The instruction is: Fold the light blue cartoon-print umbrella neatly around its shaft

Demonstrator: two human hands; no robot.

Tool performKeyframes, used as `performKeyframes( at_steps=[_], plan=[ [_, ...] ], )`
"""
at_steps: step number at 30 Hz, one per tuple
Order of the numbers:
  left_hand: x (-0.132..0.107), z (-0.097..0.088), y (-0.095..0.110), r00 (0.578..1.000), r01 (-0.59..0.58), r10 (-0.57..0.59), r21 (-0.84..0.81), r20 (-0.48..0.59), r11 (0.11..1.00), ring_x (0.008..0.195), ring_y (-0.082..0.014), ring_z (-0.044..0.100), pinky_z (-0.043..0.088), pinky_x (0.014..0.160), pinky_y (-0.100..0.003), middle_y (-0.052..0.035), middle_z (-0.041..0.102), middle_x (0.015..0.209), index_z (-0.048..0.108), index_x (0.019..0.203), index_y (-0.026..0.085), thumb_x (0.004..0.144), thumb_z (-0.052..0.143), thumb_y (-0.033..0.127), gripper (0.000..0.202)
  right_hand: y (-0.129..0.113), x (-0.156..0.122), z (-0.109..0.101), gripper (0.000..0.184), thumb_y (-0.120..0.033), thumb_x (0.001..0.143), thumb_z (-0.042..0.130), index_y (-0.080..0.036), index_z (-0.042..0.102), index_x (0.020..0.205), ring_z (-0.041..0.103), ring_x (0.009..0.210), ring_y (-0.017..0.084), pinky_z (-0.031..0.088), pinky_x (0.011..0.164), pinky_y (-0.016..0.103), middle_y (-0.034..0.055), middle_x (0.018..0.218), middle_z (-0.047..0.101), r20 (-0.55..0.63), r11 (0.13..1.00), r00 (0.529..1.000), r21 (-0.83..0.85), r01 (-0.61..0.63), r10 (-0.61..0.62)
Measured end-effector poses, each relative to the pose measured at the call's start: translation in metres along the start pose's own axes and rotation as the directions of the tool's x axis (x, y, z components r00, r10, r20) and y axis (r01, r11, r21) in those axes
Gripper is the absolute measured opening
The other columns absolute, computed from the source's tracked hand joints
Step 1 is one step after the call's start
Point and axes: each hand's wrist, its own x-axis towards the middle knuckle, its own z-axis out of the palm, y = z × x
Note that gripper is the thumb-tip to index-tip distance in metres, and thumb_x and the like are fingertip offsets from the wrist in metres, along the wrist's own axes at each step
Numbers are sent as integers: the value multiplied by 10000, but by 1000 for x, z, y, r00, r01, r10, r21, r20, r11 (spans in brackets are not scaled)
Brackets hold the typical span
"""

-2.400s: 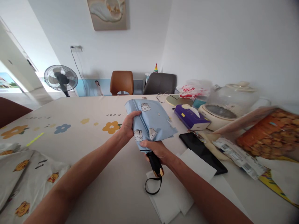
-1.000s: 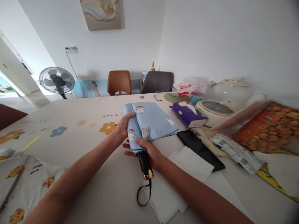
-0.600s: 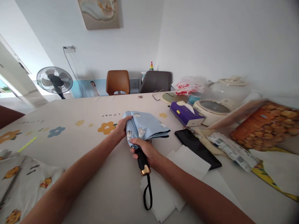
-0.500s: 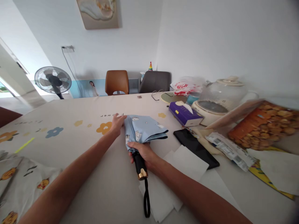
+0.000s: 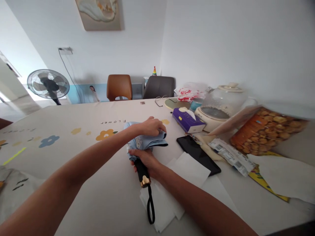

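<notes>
A folding umbrella with light blue cartoon-print fabric lies on the table in front of me. My right hand is closed around its black, gold-tipped handle, from which a black wrist strap trails toward me. My left hand reaches across and presses its curled fingers on the far right edge of the fabric, gathering it over the folded canopy.
White paper sheets lie under the handle and my right arm. A black phone, purple tissue box, cooker pot, snack bag and glasses crowd the right. Two chairs and a fan stand beyond the flowered tablecloth.
The umbrella came down from mid-air onto the table. My left hand left the canopy's left side and crossed over to its right edge, folding the fabric inward; my right hand kept the handle.
</notes>
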Motion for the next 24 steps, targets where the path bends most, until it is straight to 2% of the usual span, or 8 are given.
performKeyframes(
  at_steps=[3,6,9,13,16,20,22,24],
  plan=[
    [-5,-10,-9,987,-30,30,4,-159,1000,783,-144,559,393,807,-274,-4,642,805,680,773,209,605,441,69,324,2,2,-2,210,-256,636,667,-161,522,755,485,426,102,415,302,216,-31,543,505,3,1000,1000,-13,-14,14],
    [-22,-24,-11,947,-2,-24,-79,-321,997,775,-138,555,421,721,-240,-12,621,803,640,677,169,600,444,70,233,3,4,-3,210,-261,633,670,-162,518,739,474,419,97,403,302,209,-32,532,499,12,999,999,9,-49,49],
    [-48,-39,-7,913,38,-92,-140,-397,989,758,-125,557,425,718,-235,-2,625,786,609,670,164,599,415,50,236,1,4,-3,230,-235,616,684,-163,509,748,465,417,84,388,297,195,-37,558,498,6,997,998,56,-55,55],
    [-94,-46,1,858,198,-218,-91,-466,976,684,-118,538,417,646,-225,2,616,732,604,687,163,605,409,59,236,-4,1,-2,226,-201,623,675,-161,506,768,450,411,67,362,288,172,-46,571,479,13,994,998,88,-63,62],
    [-129,-35,3,797,293,-332,-158,-505,943,656,-114,530,406,596,-212,5,603,698,591,686,161,615,398,71,224,-8,-1,-3,213,-197,642,662,-161,507,784,438,405,57,353,283,161,-49,581,467,20,994,998,95,-60,58],
    [-168,-3,-5,690,413,-520,-316,-504,854,635,-117,534,405,575,-213,7,607,664,586,671,168,627,388,86,219,-12,1,-9,223,-227,659,668,-165,490,777,413,405,41,337,285,141,-52,591,448,63,991,994,94,-93,87],
    [-180,13,-10,666,427,-569,-379,-482,821,660,-123,549,418,604,-224,1,621,698,584,665,175,627,389,93,215,-12,4,-14,240,-249,665,675,-169,477,774,420,429,40,328,291,131,-44,622,462,125,988,990,128,-85,69],
    [-186,26,-13,677,397,-574,-428,-461,812,721,-131,566,429,660,-238,-5,631,744,577,665,183,620,385,89,219,-11,6,-16,277,-295,664,687,-174,466,779,428,449,42,323,297,126,-37,646,473,157,986,986,148,-77,53]
  ],
)
